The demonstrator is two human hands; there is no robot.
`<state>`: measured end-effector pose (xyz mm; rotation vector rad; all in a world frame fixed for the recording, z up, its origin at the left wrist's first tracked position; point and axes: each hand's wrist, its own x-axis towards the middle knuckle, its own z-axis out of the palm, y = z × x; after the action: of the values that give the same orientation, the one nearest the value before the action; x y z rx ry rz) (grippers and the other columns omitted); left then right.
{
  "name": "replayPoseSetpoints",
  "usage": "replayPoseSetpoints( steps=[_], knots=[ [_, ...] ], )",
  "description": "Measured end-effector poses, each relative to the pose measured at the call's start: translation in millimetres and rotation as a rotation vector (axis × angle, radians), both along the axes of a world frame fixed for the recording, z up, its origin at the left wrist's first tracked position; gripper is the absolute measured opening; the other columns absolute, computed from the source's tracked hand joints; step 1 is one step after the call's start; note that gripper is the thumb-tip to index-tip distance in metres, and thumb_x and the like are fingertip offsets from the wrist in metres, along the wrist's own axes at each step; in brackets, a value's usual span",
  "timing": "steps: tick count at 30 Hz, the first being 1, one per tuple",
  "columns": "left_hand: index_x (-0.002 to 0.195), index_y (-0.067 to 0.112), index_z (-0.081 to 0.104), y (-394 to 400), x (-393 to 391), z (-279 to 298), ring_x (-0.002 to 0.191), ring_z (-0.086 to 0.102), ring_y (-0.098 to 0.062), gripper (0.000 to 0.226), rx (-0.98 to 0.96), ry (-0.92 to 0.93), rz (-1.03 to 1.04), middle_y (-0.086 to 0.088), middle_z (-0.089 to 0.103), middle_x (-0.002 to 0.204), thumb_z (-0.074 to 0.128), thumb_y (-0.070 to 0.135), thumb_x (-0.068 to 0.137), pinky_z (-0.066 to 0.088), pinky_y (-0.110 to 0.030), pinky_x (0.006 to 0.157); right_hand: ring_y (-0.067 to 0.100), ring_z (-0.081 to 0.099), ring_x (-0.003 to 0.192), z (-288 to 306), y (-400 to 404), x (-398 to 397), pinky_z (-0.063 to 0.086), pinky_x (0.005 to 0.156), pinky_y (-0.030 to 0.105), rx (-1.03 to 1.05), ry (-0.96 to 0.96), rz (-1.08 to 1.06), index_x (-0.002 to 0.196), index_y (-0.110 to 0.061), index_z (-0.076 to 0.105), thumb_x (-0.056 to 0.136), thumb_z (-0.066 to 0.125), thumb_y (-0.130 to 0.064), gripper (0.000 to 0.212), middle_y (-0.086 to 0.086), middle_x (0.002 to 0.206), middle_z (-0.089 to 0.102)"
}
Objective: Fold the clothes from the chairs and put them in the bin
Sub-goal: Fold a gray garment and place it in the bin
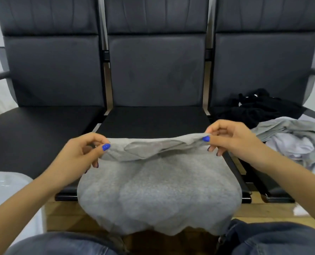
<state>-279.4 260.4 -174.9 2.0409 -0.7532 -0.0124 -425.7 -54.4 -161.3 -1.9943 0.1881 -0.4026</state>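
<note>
Head view: the left hand (pixel 79 153) and right hand (pixel 232 138) each pinch an upper corner of a grey garment (pixel 158 196), holding its top edge raised over the middle chair (pixel 153 118); the rest drapes past the seat's front. Black clothes (pixel 254 107) and pale clothes (pixel 296 138) lie heaped on the right chair (pixel 263 61). A white bin (pixel 4 190) sits lower left.

We see three dark padded chairs in a row. Left chair seat (pixel 33 137) bare. Middle chair seat (pixel 153 120) carries a grey garment (pixel 156 190), draped over its front edge. Right chair seat (pixel 307 112) carries a black garment (pixel 254 109) at the back and a heap of grey and white clothes (pixel 296 140) in front, touching.
</note>
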Motion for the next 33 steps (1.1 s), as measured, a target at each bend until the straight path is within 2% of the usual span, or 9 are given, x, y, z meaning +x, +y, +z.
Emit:
replayPoseSetpoints(
  steps=[3,7,11,15,20,24,27,30,33],
  knots=[
    [0.082,0.021,0.071,3,-7,7,0.049,0.053,-0.009,0.008,-0.053,0.058,-0.055,0.001,0.066,0.067,0.063,0.020,0.083,0.042,-0.018,0.042,0.015,0.065,0.061,9,2,-5,0.052,0.050,0.023,0.031,-0.018,0.076,0.086,-0.006,0.065,0.083,0.067,-0.007,0.004,0.004,0.071,0.067],
    [0.075,0.033,0.074,11,-9,-3,0.048,0.053,-0.013,0.005,0.016,0.152,-0.148,-0.001,0.067,0.066,0.070,0.036,0.074,0.039,-0.021,0.040,0.013,0.065,0.062,-14,2,-10,0.053,0.054,0.025,-0.060,0.218,0.208,0.083,-0.008,0.065,0.080,0.072,-0.008,0.007,-0.001,0.067,0.068],
    [0.077,0.037,0.075,22,-7,-17,0.050,0.055,-0.012,0.058,0.102,0.212,-0.294,0.000,0.072,0.078,0.067,0.085,0.045,0.044,-0.026,0.045,0.011,0.061,0.061,-28,0,-13,0.048,0.052,0.024,-0.127,0.382,0.342,0.082,-0.011,0.067,0.081,0.073,-0.013,0.007,-0.002,0.071,0.068],
    [0.084,0.036,0.076,24,-3,-34,0.053,0.056,-0.009,0.057,0.220,0.313,-0.403,-0.001,0.071,0.075,0.072,0.079,0.047,0.046,-0.024,0.050,0.009,0.056,0.060,-36,-1,-11,0.041,0.050,0.020,-0.205,0.542,0.442,0.085,-0.020,0.067,0.083,0.073,-0.022,0.007,-0.013,0.077,0.067],
    [0.093,0.035,0.074,16,2,-33,0.059,0.059,-0.009,0.026,0.479,0.471,-0.489,0.000,0.072,0.089,0.074,0.049,0.071,0.043,-0.020,0.050,0.014,0.063,0.075,-33,-1,0,0.052,0.068,0.029,-0.267,0.863,0.601,0.103,-0.017,0.068,0.088,0.068,-0.026,0.018,-0.003,0.098,0.069],
    [0.082,0.024,0.071,-17,50,-43,0.060,0.061,-0.012,0.009,0.422,0.189,-0.130,0.004,0.068,0.076,0.066,0.023,0.089,0.043,-0.017,0.048,0.015,0.062,0.064,-28,-20,31,0.052,0.056,0.026,-0.199,0.883,0.186,0.090,-0.007,0.067,0.092,0.061,-0.027,0.021,0.005,0.077,0.066],
    [0.097,0.021,0.066,-39,99,-63,0.100,0.060,-0.025,0.008,0.416,-0.017,0.183,-0.006,0.062,0.108,0.060,0.019,0.093,0.046,-0.025,0.077,0.018,0.055,0.051,-44,-49,56,0.046,0.044,0.025,-0.078,0.832,-0.223,0.094,-0.007,0.055,0.094,0.056,-0.033,0.027,0.010,0.076,0.059],
    [0.136,0.008,0.048,-49,120,-78,0.124,0.042,-0.040,0.044,0.488,0.027,0.451,-0.021,0.045,0.136,0.052,0.025,0.095,0.037,-0.042,0.100,0.019,0.042,0.050,-64,-74,70,0.036,0.040,0.020,0.026,0.712,-0.436,0.091,-0.011,0.039,0.093,0.056,-0.032,0.027,0.007,0.071,0.042],
    [0.138,0.009,0.045,-50,126,-83,0.126,0.035,-0.040,0.052,0.532,0.111,0.566,-0.019,0.045,0.137,0.051,0.039,0.096,0.033,-0.043,0.100,0.017,0.040,0.053,-75,-85,77,0.030,0.045,0.023,0.082,0.556,-0.465,0.083,-0.012,0.044,0.092,0.061,-0.027,0.024,0.006,0.067,0.041]
  ],
)
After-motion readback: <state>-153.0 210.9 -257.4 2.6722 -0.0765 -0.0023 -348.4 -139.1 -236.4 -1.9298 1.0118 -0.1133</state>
